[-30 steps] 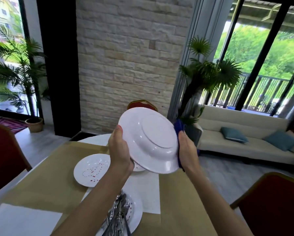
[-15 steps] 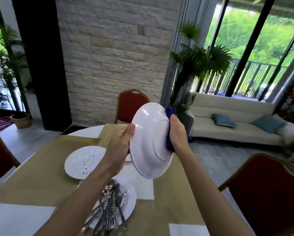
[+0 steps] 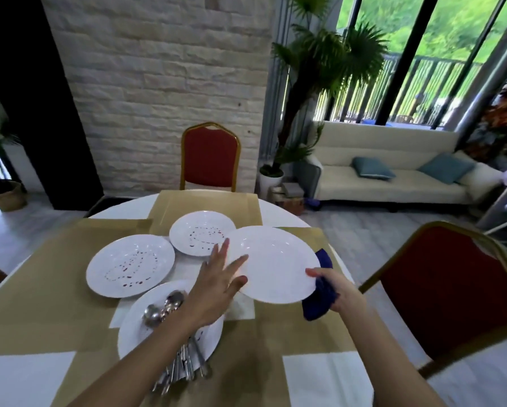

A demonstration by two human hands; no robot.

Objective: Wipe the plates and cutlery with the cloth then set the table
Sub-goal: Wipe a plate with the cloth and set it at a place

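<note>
Because the plate (image 3: pixel 272 262) between your hands looks stiff, slick and breakable, hold it by the rim: your right hand (image 3: pixel 338 292) pinches its edge, blue cloth (image 3: pixel 319 301) bunched beneath, while your left hand (image 3: pixel 217 283), fingers spread, touches the opposite rim.

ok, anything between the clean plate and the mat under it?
Only the blue cloth: the right hand grips it under the clean plate's right rim, so it hangs between plate and brown mat. Nothing else visible.
</note>
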